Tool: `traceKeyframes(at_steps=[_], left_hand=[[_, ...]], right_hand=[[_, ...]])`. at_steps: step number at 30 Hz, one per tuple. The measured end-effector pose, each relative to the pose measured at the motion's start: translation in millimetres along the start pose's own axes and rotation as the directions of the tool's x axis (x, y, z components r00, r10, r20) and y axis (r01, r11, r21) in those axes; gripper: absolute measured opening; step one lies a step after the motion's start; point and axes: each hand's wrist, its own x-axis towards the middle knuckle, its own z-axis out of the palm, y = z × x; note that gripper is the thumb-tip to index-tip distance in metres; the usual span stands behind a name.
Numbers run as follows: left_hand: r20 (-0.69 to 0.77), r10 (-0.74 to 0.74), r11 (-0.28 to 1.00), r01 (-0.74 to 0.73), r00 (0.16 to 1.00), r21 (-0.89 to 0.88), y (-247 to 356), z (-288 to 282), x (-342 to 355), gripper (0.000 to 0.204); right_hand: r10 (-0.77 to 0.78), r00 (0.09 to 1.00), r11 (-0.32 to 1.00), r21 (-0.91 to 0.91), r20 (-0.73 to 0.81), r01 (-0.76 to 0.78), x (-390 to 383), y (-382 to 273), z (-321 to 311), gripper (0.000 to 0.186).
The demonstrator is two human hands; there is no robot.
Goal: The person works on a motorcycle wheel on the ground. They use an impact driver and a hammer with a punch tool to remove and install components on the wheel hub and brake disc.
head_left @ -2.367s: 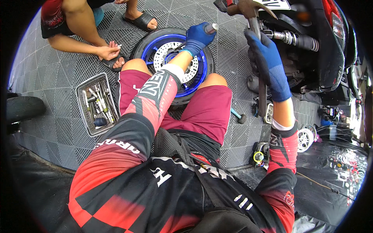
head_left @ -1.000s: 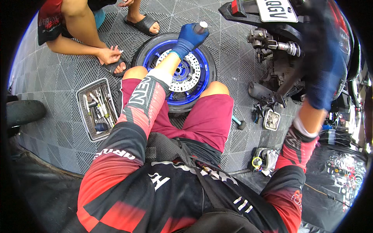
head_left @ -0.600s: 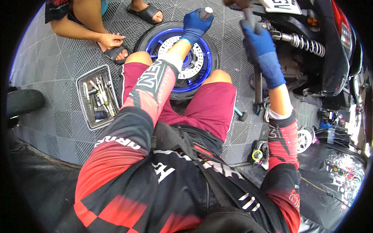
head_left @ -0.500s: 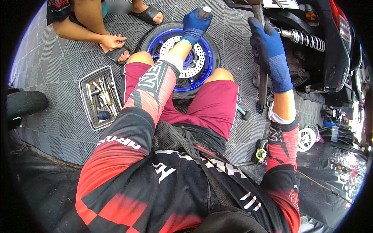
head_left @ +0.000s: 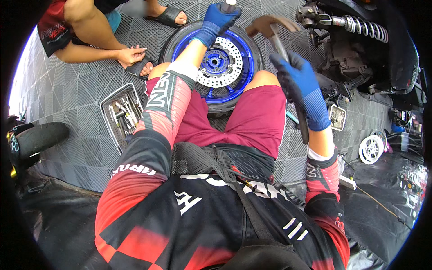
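Observation:
In a blue glove, my left hand (head_left: 218, 23) is closed around a short metal cylinder (head_left: 228, 6) whose silver end sticks out above the fist. It is over the far side of a wheel with a blue rim (head_left: 246, 67), a black tire and a drilled brake disc (head_left: 225, 80). The wheel lies flat between my knees. My right hand (head_left: 298, 81), gloved too, grips a claw hammer (head_left: 272, 28) by its handle, with the head raised at the wheel's far right. The cylinder's lower end is hidden.
A basket (head_left: 103, 112) of sockets and wrenches stands on the tiled floor at my left. Across from it, another person's hand (head_left: 131, 55) rests near a sandalled foot. A motorcycle with a coil-spring shock absorber (head_left: 360, 28) stands at the right. Farther right is a white wheel (head_left: 371, 149).
The hammer has swung left, its head now nearer the wheel. My left hand has shifted slightly up and left in the picture, still holding the cylinder. The view has turned somewhat.

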Motion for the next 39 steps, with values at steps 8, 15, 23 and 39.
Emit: traceKeyframes(at_steps=[8,15,23,39], left_hand=[[0.084,-0.771,0.306,0.482,0.631,-0.821,30.9,-4.9,11.5,0.031],[0.467,-0.178,-0.201,0.432,0.866,-0.879,-7.4,-24.9,9.4,0.038],[0.566,-0.414,0.112,0.657,0.713,-0.746,8.2,-26.4,20.5,0.039],[0.304,-0.551,0.19,0.472,0.777,-0.861,18.2,-6.2,6.0,0.03]], right_hand=[[-0.31,0.951,0.939,-0.153,0.01,0.308,40.4,-67.6,-10.3,0.047],[-0.339,0.931,0.774,-0.522,0.137,0.359,89.3,-56.6,-6.9,0.065],[-0.261,0.956,0.815,-0.5,0.134,0.292,79.3,-70.5,-5.7,0.055],[-0.184,0.972,0.812,-0.535,0.145,0.233,79.2,-69.6,5.7,0.049]])
